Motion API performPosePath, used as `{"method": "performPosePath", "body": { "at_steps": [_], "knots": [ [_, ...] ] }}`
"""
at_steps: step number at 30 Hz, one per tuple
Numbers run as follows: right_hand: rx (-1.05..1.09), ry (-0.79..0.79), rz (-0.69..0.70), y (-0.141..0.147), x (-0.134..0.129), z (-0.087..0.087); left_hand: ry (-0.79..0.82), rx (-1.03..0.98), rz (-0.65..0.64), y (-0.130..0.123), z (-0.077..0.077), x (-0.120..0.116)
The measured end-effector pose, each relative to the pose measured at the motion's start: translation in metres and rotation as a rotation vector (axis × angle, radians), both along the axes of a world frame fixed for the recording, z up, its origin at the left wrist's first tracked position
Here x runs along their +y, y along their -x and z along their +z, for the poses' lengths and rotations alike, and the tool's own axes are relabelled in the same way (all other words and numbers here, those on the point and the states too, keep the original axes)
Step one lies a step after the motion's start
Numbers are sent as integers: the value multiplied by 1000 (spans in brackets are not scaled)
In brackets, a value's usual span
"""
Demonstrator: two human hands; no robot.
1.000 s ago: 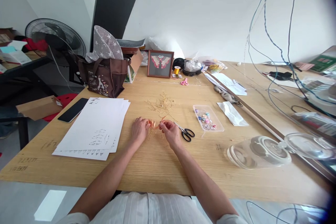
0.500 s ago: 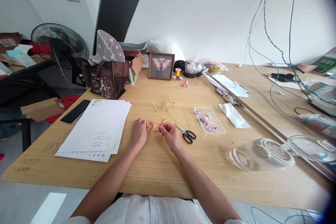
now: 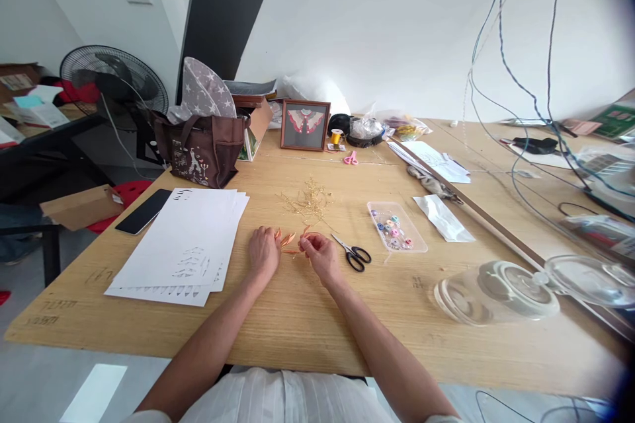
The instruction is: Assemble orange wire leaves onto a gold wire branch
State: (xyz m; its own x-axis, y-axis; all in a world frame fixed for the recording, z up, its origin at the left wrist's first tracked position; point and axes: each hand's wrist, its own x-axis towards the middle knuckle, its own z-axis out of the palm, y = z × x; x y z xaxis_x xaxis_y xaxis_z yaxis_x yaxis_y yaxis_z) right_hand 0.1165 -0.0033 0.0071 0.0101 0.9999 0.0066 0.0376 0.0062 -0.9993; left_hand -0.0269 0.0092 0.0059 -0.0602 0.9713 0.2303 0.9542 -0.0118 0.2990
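Several orange pieces point(image 3: 288, 239) look slender; they're leaf-shaped.

On the table point(image 3: 292, 324), mid-frame: left hand point(image 3: 264, 251) and right hand point(image 3: 320, 253), with strands point(image 3: 311, 201) behind. Left: papers point(image 3: 178, 231), bag point(image 3: 211, 155) behind. Right: scissors point(image 3: 356, 256), then tray point(image 3: 411, 231) with beads point(image 3: 394, 232) inside. Lower right of the frame: jar point(image 3: 489, 294).

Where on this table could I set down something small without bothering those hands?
Bare wood shows between the black-handled scissors and clear jar, and between the pink scissors and bead tray. It's crowded around the left hand, right hand, orange pieces and gold strands, and along the back beside the picture frame.
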Motion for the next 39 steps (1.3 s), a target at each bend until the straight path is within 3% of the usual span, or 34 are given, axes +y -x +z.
{"method": "performPosePath", "body": {
  "at_steps": [7, 11, 19, 28, 39],
  "knots": [
    [-29, -3, -3, 1, 0, -2, -26, -156, 33, 0, -1, 1],
    [-15, 5, 1, 1, 0, -2, 54, -548, 75, 9, 4, 7],
    [35, 18, 28, -1, -1, 5, -8, -1069, -83, 6, 15, 4],
    [331, 141, 129, 2, -3, 6, -181, -1074, -172, 2, 24, -5],
    [322, 81, 88, 4, -5, 8, -43, -1229, -203, -13, 25, -12]
  ]
}}
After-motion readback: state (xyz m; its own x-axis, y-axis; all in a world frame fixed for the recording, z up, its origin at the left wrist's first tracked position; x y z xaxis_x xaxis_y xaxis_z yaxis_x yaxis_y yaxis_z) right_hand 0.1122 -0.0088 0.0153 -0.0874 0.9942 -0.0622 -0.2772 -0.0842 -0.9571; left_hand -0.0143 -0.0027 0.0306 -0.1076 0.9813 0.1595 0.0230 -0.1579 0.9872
